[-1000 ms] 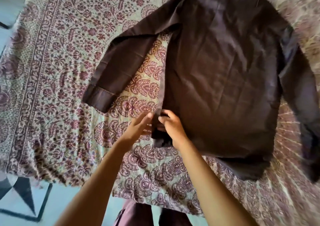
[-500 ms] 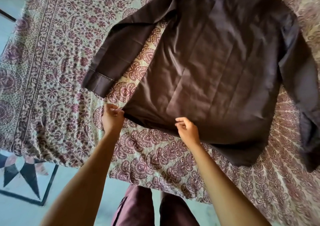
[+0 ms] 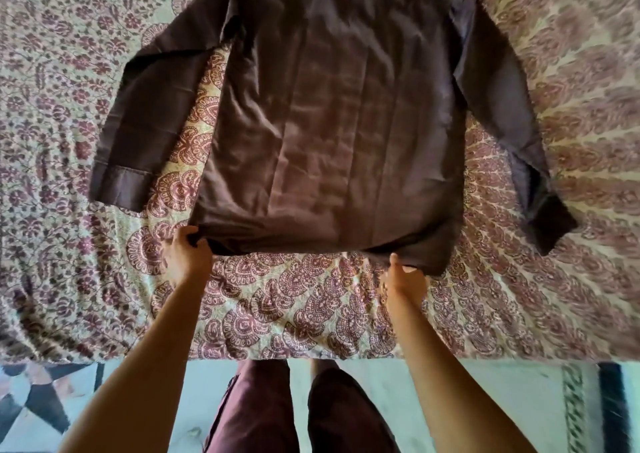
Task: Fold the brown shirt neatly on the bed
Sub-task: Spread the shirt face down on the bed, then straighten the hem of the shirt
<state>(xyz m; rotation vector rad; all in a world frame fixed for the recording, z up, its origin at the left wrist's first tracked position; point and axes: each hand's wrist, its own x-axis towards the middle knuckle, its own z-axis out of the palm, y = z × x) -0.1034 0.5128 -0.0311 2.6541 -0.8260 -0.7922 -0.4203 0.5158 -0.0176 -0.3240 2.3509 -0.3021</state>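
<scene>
shirt [image 3: 332,123]: plain dark brown
bedspread [image 3: 294,300]: cream, maroon paisley and floral print
floor [image 3: 485,390]: pale teal, black motifs

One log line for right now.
left hand: grips hem's left corner | right hand: grips hem's right corner | brown shirt: spread flat on bed, sleeves out, unfolded

I read this as a home bedroom, a bed [image 3: 104,334] covered with a maroon paisley spread [image 3: 277,307], pale floor [image 3: 530,393] with black star-pattern tiles below its edge
</scene>
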